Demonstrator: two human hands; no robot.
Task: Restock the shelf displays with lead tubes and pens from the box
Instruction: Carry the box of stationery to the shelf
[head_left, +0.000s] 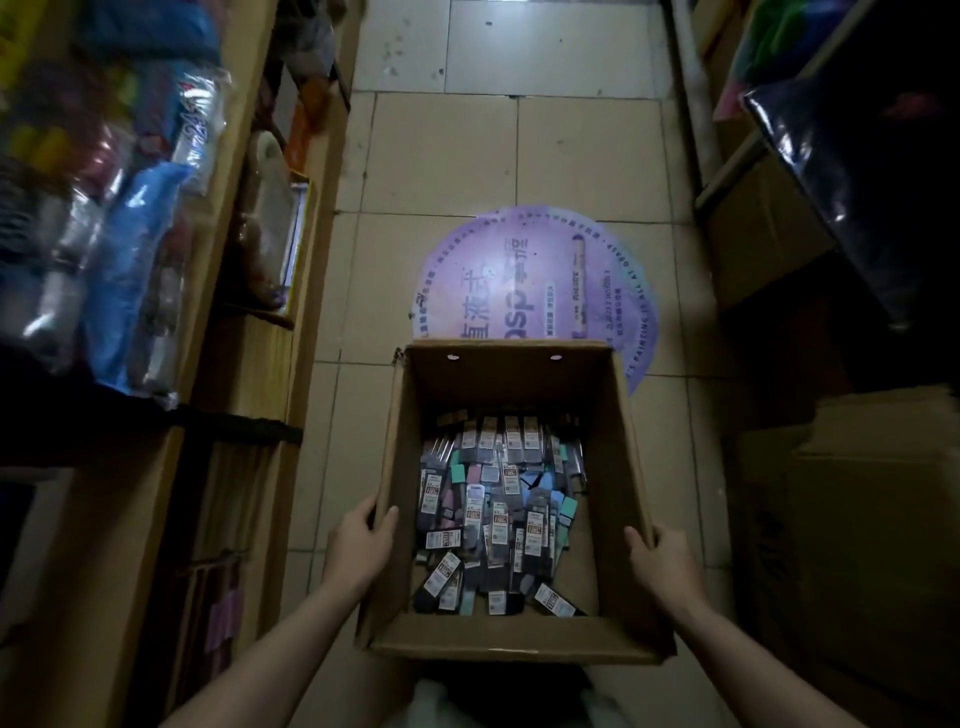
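Gripping the open cardboard box (511, 642) by its side walls, left hand (361, 545) and right hand (662, 564) clamped on opposite rims, I judge it light but floppy, its loose lead tubes (498, 512) liable to slide above the aisle floor (441, 166).

The tiled floor (467, 156) of the aisle carries a round purple sticker (535, 280). Brown cartons (852, 545) stand on it at the right, beside wooden shelves (249, 415) at the left.
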